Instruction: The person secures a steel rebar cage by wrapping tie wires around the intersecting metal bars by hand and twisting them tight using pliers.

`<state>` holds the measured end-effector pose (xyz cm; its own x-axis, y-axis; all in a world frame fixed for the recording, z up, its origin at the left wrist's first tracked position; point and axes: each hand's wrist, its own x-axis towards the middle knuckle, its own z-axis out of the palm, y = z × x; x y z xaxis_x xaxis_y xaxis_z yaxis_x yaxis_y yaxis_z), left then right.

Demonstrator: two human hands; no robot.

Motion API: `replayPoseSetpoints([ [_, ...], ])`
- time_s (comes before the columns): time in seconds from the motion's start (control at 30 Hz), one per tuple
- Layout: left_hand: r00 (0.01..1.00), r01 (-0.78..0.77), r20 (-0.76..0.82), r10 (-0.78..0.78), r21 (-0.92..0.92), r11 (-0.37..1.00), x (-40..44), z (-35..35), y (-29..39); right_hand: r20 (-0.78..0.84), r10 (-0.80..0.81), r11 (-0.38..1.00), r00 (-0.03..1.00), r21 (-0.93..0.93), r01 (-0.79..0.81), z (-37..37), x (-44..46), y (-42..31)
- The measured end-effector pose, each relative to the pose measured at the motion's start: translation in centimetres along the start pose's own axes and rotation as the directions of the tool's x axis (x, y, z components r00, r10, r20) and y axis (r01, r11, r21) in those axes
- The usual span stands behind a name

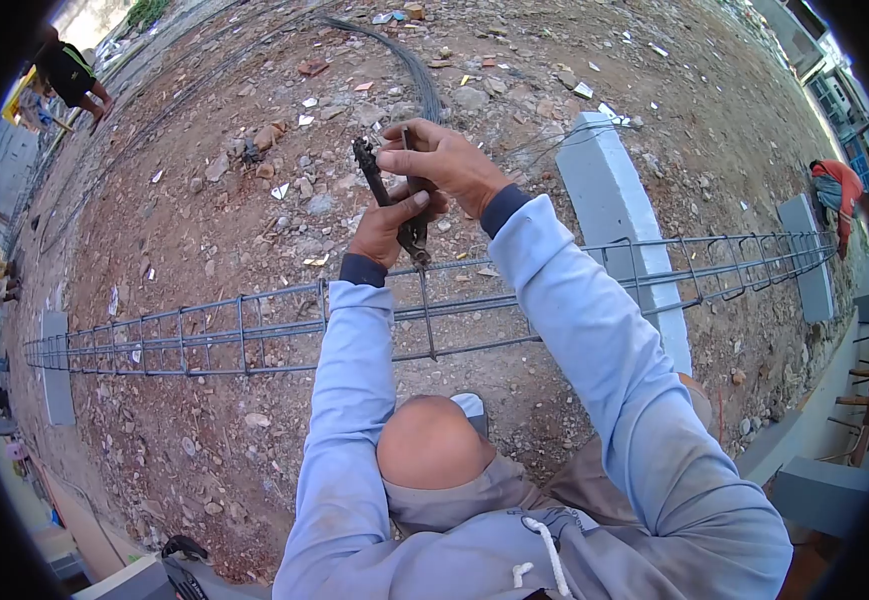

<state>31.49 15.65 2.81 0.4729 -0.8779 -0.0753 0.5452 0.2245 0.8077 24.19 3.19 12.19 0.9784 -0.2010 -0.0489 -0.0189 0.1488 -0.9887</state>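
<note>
A dark, worn pair of pincers (369, 172) stands upright over the cage, its handles up and its head low by the top bars. My left hand (386, 226) is wrapped around its lower part. Higher up, my right hand (444, 165) is closed at the other handle, thumb pointing left; its lower fingers are partly hidden. Below both hands runs a long rebar cage (279, 325) of thin steel bars with square stirrups, reaching across the whole view. One stirrup (428, 310) stands directly under the pincer head.
Grey-white blocks support the cage: one (614, 200) right of centre, one (56, 390) far left, one (804, 250) far right. Thin wire (416, 75) lies bundled ahead. A person in red (836, 190) bends at the cage's right end. Other people stand left. Rubble covers the ground.
</note>
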Motion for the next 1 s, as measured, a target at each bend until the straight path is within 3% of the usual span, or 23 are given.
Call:
replayPoseSetpoints([
  [0.03, 0.999, 0.031, 0.043, -0.031, -0.008, 0.999, 0.1, -0.5, 0.1, 0.053, 0.057, 0.998, 0.997, -0.001, -0.057, -0.5, 0.1, -0.5],
  [0.17, 0.972, 0.119, 0.204, -0.112, -0.02, 0.993, 0.6, -1.3, 0.4, 0.246, -0.014, 0.979, 0.969, 0.2, -0.037, -1.1, 2.3, -0.5],
  [0.27, 0.952, 0.146, 0.28, -0.125, -0.056, 0.988, 0.6, -1.7, 0.4, 0.405, -0.031, 0.984, 0.914, 0.175, -0.044, -0.5, 3.0, -1.7],
  [0.3, 0.951, 0.134, 0.29, -0.107, -0.075, 0.988, 0.8, -2.0, 0.2, 0.391, -0.031, 0.977, 0.92, 0.207, -0.055, 0.2, 3.3, -1.3],
  [0.43, 0.948, 0.145, 0.297, -0.111, -0.095, 0.985, 1.0, -3.2, -0.3, 0.18, 0.05, 0.981, 0.982, 0.176, -0.082, 1.7, 4.0, -0.5],
  [0.63, 0.96, 0.136, 0.261, -0.099, -0.128, 0.982, 0.7, -3.0, -0.7, -0.072, -0.001, 0.998, 0.997, 0.058, 0.005, 3.1, 4.0, -0.6],
  [0.7, 0.994, 0.063, 0.096, -0.057, -0.059, 0.996, -0.3, -2.1, -0.9, -0.141, -0.019, 0.998, 0.99, -0.059, 0.011, 3.6, 4.2, -0.4],
  [0.77, 1.0, 0.028, -0.006, -0.027, 0.027, 0.999, -0.9, -1.7, -1.1, -0.227, -0.052, 0.982, 0.973, -0.19, 0.008, 4.0, 4.5, -0.2],
  [0.87, 0.966, -0.141, -0.171, 0.195, 0.285, 0.948, -1.6, 0.0, -1.0, -0.325, -0.185, 0.936, 0.927, -0.346, 0.066, 4.0, 5.0, 0.6],
  [0.9, 0.949, -0.179, -0.177, 0.26, 0.375, 0.91, -2.0, 0.6, -0.9, -0.34, -0.168, 0.93, 0.925, -0.367, 0.034, 4.3, 4.2, -0.1],
  [1.0, 0.851, -0.24, -0.176, 0.495, 0.707, 0.665, -3.0, 3.6, -1.4, -0.558, -0.259, 0.907, 0.789, -0.421, 0.001, 5.6, 3.4, -0.3],
])
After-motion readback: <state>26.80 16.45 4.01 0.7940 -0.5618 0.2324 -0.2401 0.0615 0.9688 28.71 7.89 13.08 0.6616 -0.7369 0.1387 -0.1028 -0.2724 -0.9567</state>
